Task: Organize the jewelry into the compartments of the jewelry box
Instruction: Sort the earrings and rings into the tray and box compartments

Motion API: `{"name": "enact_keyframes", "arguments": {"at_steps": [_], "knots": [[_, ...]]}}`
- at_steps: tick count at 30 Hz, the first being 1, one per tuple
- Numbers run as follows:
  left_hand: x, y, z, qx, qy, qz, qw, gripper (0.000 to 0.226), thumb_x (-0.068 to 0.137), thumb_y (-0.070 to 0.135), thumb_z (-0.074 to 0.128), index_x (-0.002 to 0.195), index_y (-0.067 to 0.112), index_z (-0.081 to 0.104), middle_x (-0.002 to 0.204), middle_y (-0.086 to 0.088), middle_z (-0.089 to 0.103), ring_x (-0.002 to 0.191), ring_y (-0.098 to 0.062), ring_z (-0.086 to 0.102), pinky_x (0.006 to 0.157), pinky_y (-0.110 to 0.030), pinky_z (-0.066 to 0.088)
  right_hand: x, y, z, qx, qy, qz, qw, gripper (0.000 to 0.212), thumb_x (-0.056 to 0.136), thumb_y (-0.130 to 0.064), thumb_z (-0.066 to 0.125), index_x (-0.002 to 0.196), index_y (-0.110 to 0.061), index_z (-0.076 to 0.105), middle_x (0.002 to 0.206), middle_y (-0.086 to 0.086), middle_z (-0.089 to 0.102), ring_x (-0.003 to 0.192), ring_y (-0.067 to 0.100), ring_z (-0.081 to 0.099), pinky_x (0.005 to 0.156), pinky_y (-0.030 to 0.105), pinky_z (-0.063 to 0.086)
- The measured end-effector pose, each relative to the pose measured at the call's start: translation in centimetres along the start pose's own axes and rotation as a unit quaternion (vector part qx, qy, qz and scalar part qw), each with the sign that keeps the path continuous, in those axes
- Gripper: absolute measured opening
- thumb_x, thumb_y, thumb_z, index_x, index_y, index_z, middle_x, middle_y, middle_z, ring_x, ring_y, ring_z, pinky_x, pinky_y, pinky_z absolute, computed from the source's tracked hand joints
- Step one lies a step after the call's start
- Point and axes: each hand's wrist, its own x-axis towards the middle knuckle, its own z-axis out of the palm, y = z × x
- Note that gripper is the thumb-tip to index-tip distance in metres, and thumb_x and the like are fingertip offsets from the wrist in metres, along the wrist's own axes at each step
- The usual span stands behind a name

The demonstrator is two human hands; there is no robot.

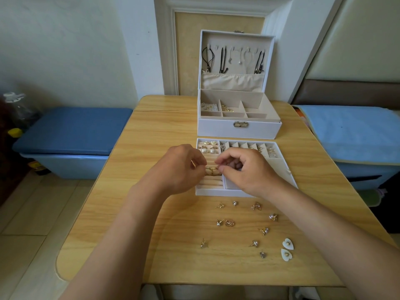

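Note:
A white jewelry box (238, 128) stands open at the table's far side, necklaces hanging in its lid and a few pieces in its compartments. In front of it lies its removable tray (283, 167) with ring rolls, earrings and small slots. Both hands hover over the tray's ring rolls. My left hand (179, 169) and my right hand (244, 169) pinch at a gold ring (211, 169) sitting in the rolls. Several loose earrings (225, 223) lie on the table near me, among them two white heart-shaped ones (286, 249).
The wooden table (151, 213) has bare room on its left half. A blue padded bench (71, 131) stands to the left, and a bed with a light blue cover (355, 131) to the right. A wall panel rises behind the box.

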Motion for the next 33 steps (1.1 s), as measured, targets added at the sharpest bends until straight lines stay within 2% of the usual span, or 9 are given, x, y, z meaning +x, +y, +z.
{"name": "enact_keyframes", "arguments": {"at_steps": [4, 9, 13, 20, 24, 27, 33], "knots": [[-0.03, -0.16, -0.16, -0.003, -0.006, -0.006, 1.0, 0.01, 0.088, 0.017, 0.065, 0.093, 0.019, 0.074, 0.091, 0.01, 0.063, 0.08, -0.003, 0.061, 0.072, -0.022, 0.051, 0.04, 0.13, 0.07, 0.005, 0.001, -0.001, 1.0, 0.018, 0.084, -0.004, 0.074, 0.085, -0.021, 0.076, 0.075, 0.002, 0.071, 0.063, 0.002, 0.054, 0.063, 0.017, 0.047], [0.13, -0.58, -0.16, -0.005, -0.008, -0.006, 1.0, 0.01, 0.088, 0.015, 0.066, 0.089, 0.021, 0.075, 0.094, 0.008, 0.062, 0.082, -0.01, 0.063, 0.076, -0.033, 0.055, 0.11, 0.26, 0.1, -0.001, -0.006, 0.001, 1.0, 0.016, 0.086, -0.005, 0.072, 0.085, -0.02, 0.077, 0.073, 0.002, 0.072, 0.061, 0.004, 0.057, 0.061, 0.02, 0.048], [0.26, -0.6, -0.01, -0.007, -0.008, -0.009, 1.0, 0.008, 0.088, 0.015, 0.069, 0.09, 0.02, 0.076, 0.091, 0.007, 0.063, 0.079, -0.011, 0.062, 0.075, -0.032, 0.055, 0.1, 0.31, 0.11, -0.001, -0.007, 0.0, 1.0, 0.016, 0.086, -0.004, 0.071, 0.084, -0.018, 0.077, 0.072, -0.001, 0.072, 0.06, 0.004, 0.058, 0.06, 0.018, 0.046], [0.36, -0.62, -0.01, -0.007, -0.011, -0.018, 1.0, 0.009, 0.088, 0.017, 0.069, 0.092, 0.019, 0.076, 0.094, 0.005, 0.065, 0.081, -0.01, 0.063, 0.074, -0.029, 0.055, 0.1, 0.12, 0.06, -0.007, -0.008, 0.001, 1.0, 0.018, 0.086, -0.004, 0.071, 0.083, -0.02, 0.077, 0.068, -0.014, 0.068, 0.06, -0.001, 0.058, 0.061, 0.013, 0.043], [0.24, -0.38, 0.35, -0.007, -0.015, -0.013, 1.0, 0.009, 0.084, 0.02, 0.069, 0.09, 0.016, 0.075, 0.097, 0.003, 0.064, 0.082, -0.011, 0.064, 0.075, -0.028, 0.054, 0.0, -0.04, 0.04, -0.002, -0.008, 0.008, 1.0, 0.016, 0.085, -0.005, 0.072, 0.084, -0.021, 0.076, 0.065, -0.002, 0.063, 0.057, 0.002, 0.05, 0.06, 0.018, 0.044], [0.29, -0.43, 0.51, 0.005, -0.015, 0.001, 1.0, 0.009, 0.084, 0.026, 0.074, 0.089, 0.018, 0.074, 0.097, 0.004, 0.06, 0.083, -0.01, 0.061, 0.075, -0.029, 0.052, -0.1, -0.22, 0.11, 0.002, -0.011, 0.008, 1.0, 0.015, 0.085, -0.008, 0.073, 0.089, -0.022, 0.077, 0.07, 0.005, 0.067, 0.058, 0.0, 0.051, 0.06, 0.016, 0.044], [0.37, -0.48, 0.62, 0.017, -0.017, 0.012, 1.0, 0.009, 0.087, 0.026, 0.073, 0.09, 0.018, 0.077, 0.099, 0.001, 0.059, 0.087, -0.015, 0.06, 0.078, -0.036, 0.053, 0.05, -0.02, 0.22, -0.02, -0.005, 0.0, 1.0, 0.014, 0.086, -0.01, 0.074, 0.087, -0.023, 0.078, 0.07, 0.004, 0.069, 0.06, 0.002, 0.053, 0.061, 0.02, 0.045]]}}
